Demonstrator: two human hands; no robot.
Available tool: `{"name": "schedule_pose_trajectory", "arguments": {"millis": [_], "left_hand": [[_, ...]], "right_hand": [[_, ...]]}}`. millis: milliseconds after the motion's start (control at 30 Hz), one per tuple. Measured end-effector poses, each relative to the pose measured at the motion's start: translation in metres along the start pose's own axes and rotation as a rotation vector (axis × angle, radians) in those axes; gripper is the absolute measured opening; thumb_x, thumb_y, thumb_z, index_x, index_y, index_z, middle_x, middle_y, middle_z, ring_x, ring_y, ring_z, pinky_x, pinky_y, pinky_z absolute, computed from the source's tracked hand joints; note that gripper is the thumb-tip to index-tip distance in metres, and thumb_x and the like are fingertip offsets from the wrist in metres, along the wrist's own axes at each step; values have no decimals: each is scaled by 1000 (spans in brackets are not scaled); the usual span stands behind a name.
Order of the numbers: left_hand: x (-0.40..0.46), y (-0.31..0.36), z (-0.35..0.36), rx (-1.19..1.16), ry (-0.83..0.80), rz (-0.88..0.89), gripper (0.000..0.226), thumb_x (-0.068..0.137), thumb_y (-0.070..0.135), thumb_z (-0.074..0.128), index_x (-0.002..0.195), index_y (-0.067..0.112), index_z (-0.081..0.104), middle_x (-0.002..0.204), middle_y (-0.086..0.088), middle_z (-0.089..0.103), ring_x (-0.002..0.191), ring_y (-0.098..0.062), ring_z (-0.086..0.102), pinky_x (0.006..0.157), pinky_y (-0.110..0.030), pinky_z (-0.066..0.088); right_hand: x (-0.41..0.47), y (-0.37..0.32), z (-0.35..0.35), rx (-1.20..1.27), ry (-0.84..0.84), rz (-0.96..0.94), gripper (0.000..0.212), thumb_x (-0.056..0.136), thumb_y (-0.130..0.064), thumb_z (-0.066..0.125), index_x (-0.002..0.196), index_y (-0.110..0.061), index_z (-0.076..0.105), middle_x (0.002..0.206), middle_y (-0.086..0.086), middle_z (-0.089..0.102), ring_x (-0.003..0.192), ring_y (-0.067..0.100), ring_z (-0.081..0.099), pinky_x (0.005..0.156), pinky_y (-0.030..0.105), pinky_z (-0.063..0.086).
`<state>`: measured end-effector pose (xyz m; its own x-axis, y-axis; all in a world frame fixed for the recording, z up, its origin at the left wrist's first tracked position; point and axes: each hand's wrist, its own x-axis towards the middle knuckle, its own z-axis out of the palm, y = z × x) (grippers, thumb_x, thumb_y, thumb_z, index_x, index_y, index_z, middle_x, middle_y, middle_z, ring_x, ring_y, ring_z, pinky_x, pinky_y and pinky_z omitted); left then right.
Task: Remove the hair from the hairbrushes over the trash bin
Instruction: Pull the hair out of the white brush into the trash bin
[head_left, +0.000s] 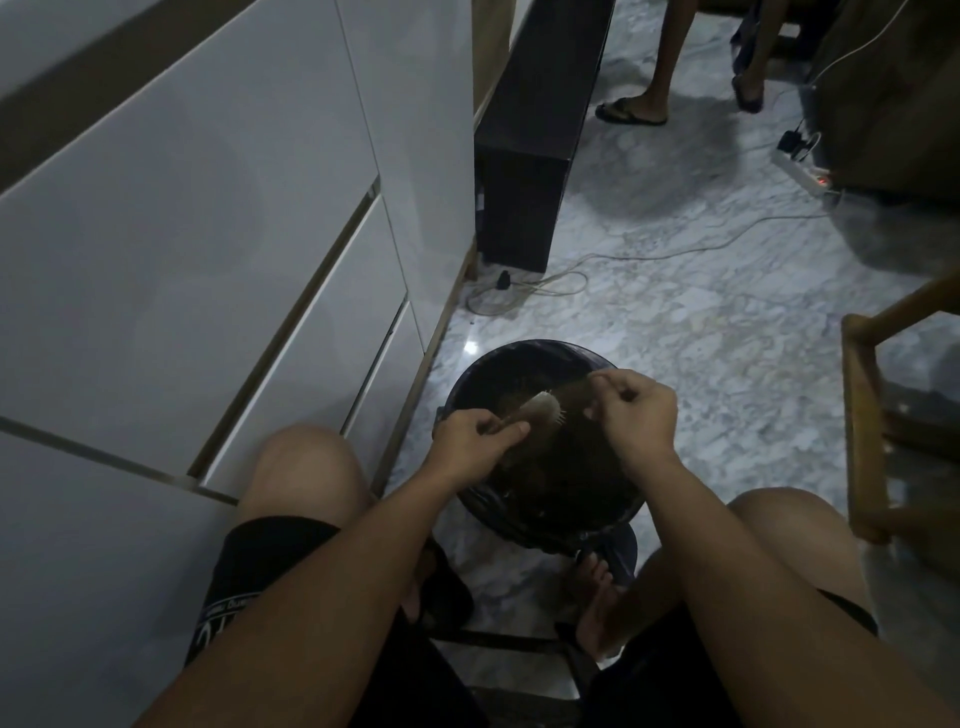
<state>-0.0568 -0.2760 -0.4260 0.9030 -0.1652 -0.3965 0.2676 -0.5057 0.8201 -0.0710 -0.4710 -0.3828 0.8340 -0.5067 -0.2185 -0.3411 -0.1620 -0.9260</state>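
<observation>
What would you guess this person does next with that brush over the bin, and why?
Probably the right hand pulls away from the hairbrush and lets go over the trash bin. Its fingertips are pinched together just beyond the bristles, seemingly on strands too fine to make out, while the left hand grips the handle above the open bin.

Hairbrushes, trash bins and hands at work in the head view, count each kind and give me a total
Pale bristled hairbrush held over the bin: 1
Round black-lined trash bin: 1
Bare hands at work, left hand and right hand: 2
Total: 4
</observation>
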Motion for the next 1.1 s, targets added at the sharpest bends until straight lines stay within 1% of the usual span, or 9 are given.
{"name": "schedule_pose_trajectory", "arguments": {"millis": [100, 200, 333, 500, 600, 700, 867, 1000, 1100], "left_hand": [[-2, 0, 1, 29, 5, 21, 34, 82, 45, 73, 85, 11, 74, 78, -4, 72, 75, -17, 68, 65, -29, 54], [-4, 3, 1, 59, -14, 51, 29, 84, 41, 72, 80, 13, 71, 70, 2, 66, 68, -10, 63, 60, -24, 46], [-7, 1, 1, 111, -47, 64, 29, 83, 42, 73, 80, 13, 71, 71, 1, 67, 69, -11, 64, 60, -26, 49], [-6, 3, 1, 72, -27, 59, 27, 83, 41, 73, 77, 14, 71, 70, 2, 65, 68, -10, 61, 59, -24, 45], [-7, 5, 2, 96, -28, 61, 27, 84, 40, 72, 79, 14, 71, 70, 4, 64, 68, -8, 60, 58, -23, 43], [-9, 6, 2, 110, -46, 59, 23, 85, 40, 71, 77, 18, 68, 70, 4, 64, 68, -7, 60, 57, -21, 41], [-9, 1, 1, 245, -56, 87, 33, 78, 59, 67, 69, 28, 63, 66, 6, 63, 65, -11, 61, 59, -28, 47], [-9, 0, 2, 425, -50, 105, 28, 73, 61, 66, 71, 34, 61, 71, 7, 63, 71, -14, 62, 65, -33, 52], [-9, 0, 3, 422, -47, 100, 26, 75, 59, 68, 77, 34, 63, 71, 9, 62, 71, -12, 60, 63, -31, 49]], "right_hand": [[-4, -2, 0, -23, -149, 9, 14, 87, -9, 67, 94, -19, 71, 90, 7, 70, 76, 20, 68, 70, 35, 58], [-10, 0, 3, -247, -345, -149, 32, 83, -15, 72, 113, -24, 68, 105, -2, 65, 93, 11, 64, 80, 19, 51], [-11, 2, 8, -409, -280, -237, 14, 86, -12, 68, 97, -16, 76, 97, -1, 69, 86, 6, 62, 77, 8, 43], [-3, -1, 2, -26, -30, 48, 12, 90, -6, 62, 93, -3, 73, 76, 10, 69, 55, 13, 61, 58, 25, 57], [-3, 2, 1, -180, -88, -3, 16, 88, -9, 63, 100, -9, 74, 86, 4, 72, 75, 16, 67, 76, 33, 59], [-9, 2, 1, -294, -323, -82, 29, 83, -19, 67, 111, -20, 70, 114, 3, 68, 104, 13, 64, 98, 32, 50], [-13, 9, 7, -540, -434, -177, 52, 74, -58, 68, 120, -34, 64, 117, 1, 60, 107, 15, 58, 98, 36, 48], [-10, 8, 7, -587, -428, -228, 20, 80, -37, 73, 95, -24, 78, 99, -1, 72, 94, 13, 66, 82, 25, 49], [-8, 7, 7, -465, -312, -159, 14, 83, -23, 73, 94, -15, 78, 92, 1, 74, 88, 11, 66, 80, 20, 45]]}}
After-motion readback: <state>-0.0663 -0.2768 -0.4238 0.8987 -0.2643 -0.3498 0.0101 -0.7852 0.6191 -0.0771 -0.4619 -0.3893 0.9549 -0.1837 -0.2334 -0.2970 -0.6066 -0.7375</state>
